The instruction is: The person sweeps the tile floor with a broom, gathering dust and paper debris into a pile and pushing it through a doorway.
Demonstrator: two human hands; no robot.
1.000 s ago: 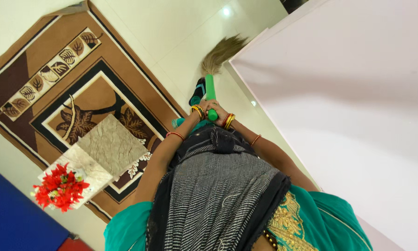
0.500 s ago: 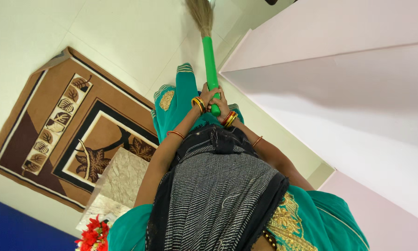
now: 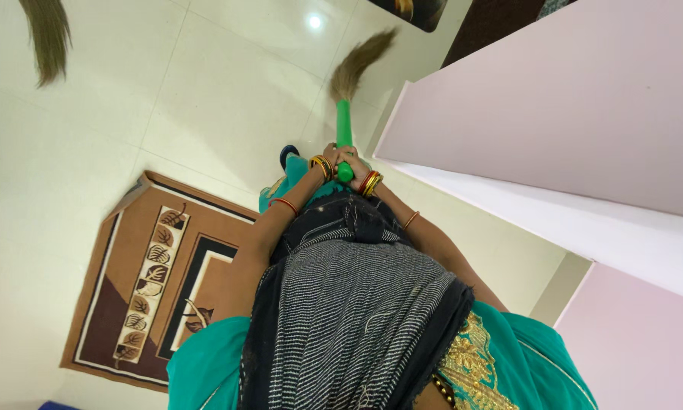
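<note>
Both hands close together around one broom (image 3: pixel 346 114): the left hand (image 3: pixel 331 157) sits on the left of the green handle and the right hand (image 3: pixel 356 162) just beside it on the right, near the handle's lower end. Going left to right, a second tuft of brown bristles (image 3: pixel 47 34) hangs at the top left corner, one brown rug (image 3: pixel 140 285) with a strip of leaf shapes lies on the pale tiled floor (image 3: pixel 205 99), then the broom, then a pale pink wall (image 3: pixel 554 114). Its handle is plain bright green, its bristles tan and splayed over the floor, close to the wall.
</note>
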